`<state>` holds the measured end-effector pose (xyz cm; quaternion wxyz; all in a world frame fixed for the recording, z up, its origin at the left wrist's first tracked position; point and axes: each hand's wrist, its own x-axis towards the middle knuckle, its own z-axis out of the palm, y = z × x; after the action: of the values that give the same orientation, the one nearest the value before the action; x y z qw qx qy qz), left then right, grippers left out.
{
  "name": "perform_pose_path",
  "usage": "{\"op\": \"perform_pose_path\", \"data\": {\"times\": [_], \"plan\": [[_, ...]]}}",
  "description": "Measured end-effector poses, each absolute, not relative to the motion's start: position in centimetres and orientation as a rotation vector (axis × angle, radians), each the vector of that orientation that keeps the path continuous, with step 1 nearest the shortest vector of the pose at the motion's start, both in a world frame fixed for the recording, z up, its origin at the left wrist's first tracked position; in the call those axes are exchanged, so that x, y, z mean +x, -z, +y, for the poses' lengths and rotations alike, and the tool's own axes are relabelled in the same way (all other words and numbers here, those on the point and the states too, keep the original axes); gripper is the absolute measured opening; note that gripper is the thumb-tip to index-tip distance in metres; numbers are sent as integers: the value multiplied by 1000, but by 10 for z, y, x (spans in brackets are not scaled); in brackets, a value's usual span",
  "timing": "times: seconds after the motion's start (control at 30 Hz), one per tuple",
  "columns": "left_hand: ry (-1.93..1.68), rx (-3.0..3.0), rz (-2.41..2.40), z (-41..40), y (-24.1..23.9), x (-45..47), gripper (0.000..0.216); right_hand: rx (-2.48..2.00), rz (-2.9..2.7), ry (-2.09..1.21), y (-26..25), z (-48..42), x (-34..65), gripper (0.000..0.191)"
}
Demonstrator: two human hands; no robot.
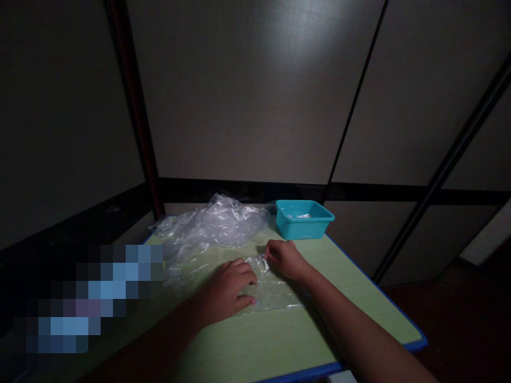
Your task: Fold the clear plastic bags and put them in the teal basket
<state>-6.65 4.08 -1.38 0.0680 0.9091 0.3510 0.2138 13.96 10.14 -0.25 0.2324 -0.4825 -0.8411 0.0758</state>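
Observation:
A flat, clear plastic bag [279, 298] lies on the middle of the light green table. My left hand [229, 287] rests palm down at its left side, thumb and fingers apart, holding nothing. Just beyond, my right hand [286, 258] is closed in a pinch on a crinkled, shiny part of the clear plastic. Its fingertips are partly hidden, so anything small between them does not show. A large crumpled heap of clear plastic [223, 221] spreads behind my left hand.
A turquoise plastic basin [305, 229] stands at the far right of the table [255, 351], with something pale inside. The table has a blue edge. Dark-framed panels [247, 106] rise close behind it. A pixelated patch covers the left side.

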Motion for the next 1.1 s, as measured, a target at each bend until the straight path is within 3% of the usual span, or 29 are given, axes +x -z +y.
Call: {"op": "perform_pose_path", "data": {"times": [0.9,1.1], "plan": [[-671,2726,1093,40,11,-66,30,-1053,-2409,-241,-13,75,143,6],[-933,2671,1082,40,3,-67,14,-1044,-2473,-247,-13,73,142,2]]}}
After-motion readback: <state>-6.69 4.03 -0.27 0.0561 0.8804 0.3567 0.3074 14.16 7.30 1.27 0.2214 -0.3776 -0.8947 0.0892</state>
